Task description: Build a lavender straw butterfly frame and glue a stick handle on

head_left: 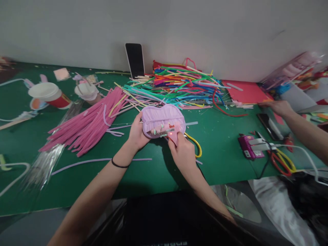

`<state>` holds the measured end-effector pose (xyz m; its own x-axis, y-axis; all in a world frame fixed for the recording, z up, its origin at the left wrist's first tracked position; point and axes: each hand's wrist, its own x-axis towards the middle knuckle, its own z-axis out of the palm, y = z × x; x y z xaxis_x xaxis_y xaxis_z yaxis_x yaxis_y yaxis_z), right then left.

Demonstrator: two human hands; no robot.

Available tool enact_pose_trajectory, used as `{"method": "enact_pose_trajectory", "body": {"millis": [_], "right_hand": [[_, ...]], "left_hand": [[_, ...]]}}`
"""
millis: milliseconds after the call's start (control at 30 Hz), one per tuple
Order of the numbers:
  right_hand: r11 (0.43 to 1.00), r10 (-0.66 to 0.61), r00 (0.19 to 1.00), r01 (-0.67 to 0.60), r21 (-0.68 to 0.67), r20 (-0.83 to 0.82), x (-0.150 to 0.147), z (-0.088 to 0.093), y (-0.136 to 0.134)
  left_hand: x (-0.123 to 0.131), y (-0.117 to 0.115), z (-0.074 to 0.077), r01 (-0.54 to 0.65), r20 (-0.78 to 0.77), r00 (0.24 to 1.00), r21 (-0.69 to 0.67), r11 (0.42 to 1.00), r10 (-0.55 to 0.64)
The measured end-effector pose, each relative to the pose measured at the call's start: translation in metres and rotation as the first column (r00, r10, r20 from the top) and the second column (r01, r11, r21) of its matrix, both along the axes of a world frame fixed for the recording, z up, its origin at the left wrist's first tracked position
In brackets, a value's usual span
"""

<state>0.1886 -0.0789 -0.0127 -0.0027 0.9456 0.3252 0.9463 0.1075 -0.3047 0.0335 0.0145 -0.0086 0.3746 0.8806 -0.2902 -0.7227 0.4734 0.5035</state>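
My left hand [136, 134] grips the left side of a lilac ruffled heart-shaped piece [163, 118] and holds it just above the green table [220, 136]. My right hand [182, 152] is closed on a pink hot glue gun [173, 134], whose tip lies along the piece's lower edge, where small beads and trim show. A red light glows on the gun. Yellow-handled scissors [195, 145] lie right beside my right hand.
Pink pipe cleaners [87, 124] fan out at left; a multicoloured pile [179, 85] lies behind. A phone [135, 59] leans on the wall. Paper cups [48, 95] stand far left. Another person's hand [279, 107] reaches in at right, near a magenta glue gun [247, 147] and red scissors [280, 162].
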Motion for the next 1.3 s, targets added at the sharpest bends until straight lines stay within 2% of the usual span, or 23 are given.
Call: {"method": "enact_pose_trajectory", "body": {"millis": [233, 700, 933, 1133, 1300], "right_hand": [[1.000, 0.005, 1.000, -0.005, 0.000, -0.003, 0.003, 0.003, -0.004], [1.000, -0.006, 1.000, 0.006, -0.029, 0.003, 0.013, 0.011, -0.010], [0.992, -0.124, 0.991, 0.126, 0.032, -0.057, 0.004, 0.010, -0.006], [0.998, -0.054, 0.996, 0.056, 0.037, -0.064, -0.007, 0.006, 0.000], [0.998, -0.056, 0.997, 0.056, 0.011, -0.049, -0.009, 0.007, 0.002]], "left_hand": [[0.000, 0.000, 0.003, -0.015, -0.034, 0.999, 0.007, 1.000, 0.015], [-0.002, 0.001, -0.003, -0.043, -0.087, 0.995, -0.025, 0.999, 0.041], [-0.003, -0.001, -0.001, -0.070, -0.111, 0.991, 0.005, 0.998, 0.070], [-0.004, -0.002, -0.002, -0.071, -0.118, 0.991, 0.008, 0.997, 0.071], [-0.004, -0.002, -0.003, -0.054, -0.097, 0.994, 0.041, 0.998, 0.057]]}}
